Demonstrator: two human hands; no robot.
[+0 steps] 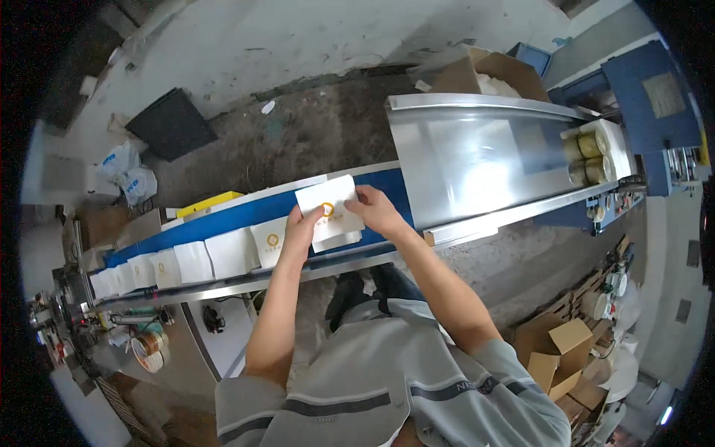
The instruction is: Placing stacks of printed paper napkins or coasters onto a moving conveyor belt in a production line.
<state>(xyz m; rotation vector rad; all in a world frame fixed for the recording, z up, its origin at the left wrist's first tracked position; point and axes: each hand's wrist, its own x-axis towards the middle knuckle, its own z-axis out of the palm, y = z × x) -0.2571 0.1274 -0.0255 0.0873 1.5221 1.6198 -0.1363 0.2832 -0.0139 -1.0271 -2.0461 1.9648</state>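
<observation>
A flat white square paper packet with an orange round emblem (325, 191) is held up over the blue conveyor belt. My left hand (299, 232) pinches its left side, thumb on the front. Its upper right edge is gripped by my right hand (378, 211), fingers bent around the side. Just below it, another white packet (337, 242) shows partly; I cannot tell whether it lies on the belt or is held too. To the left, several similar white packets (229, 253) lie overlapping in a row along the belt (383, 181), some with the orange emblem upward.
A shiny metal chute (477, 167) adjoins the belt at the right, with tape rolls (592, 155) at its far end near a blue machine (648, 97). Open cardboard boxes stand behind the chute (454, 77) and at lower right (562, 354). A metal rail (223, 287) edges the belt.
</observation>
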